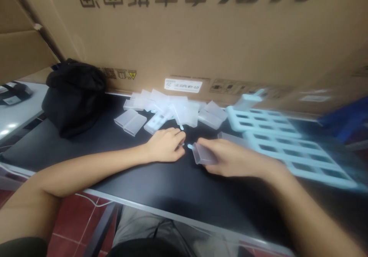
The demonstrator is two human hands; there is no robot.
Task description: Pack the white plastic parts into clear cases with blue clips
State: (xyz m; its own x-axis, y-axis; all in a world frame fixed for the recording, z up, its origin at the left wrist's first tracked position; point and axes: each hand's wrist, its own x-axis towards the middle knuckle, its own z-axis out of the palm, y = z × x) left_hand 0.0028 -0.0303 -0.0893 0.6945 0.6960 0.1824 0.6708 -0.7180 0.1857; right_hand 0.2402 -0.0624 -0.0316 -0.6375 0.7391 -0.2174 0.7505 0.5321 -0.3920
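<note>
My right hand (232, 155) grips a flat, clear plastic case (202, 153) above the black table. A small light-blue tab (190, 146) sticks out at the case's left end. Close to it on the left, my left hand (166, 145) is closed, thumb against curled fingers; a speck of light blue shows at the fingertips, too small to name. Behind the hands lies a heap of clear plastic cases (184, 107), with some light-blue pieces among them. Two light-blue trays with rectangular openings lie at the right, a rear tray (234, 121) and a front tray (290, 142).
A large cardboard box (184, 38) stands along the back of the black table (138, 188). At the left sits a black cloth bag (74, 96). Something blue (345, 119) is at the far right. A light-blue piece (247, 100) rests on the rear tray.
</note>
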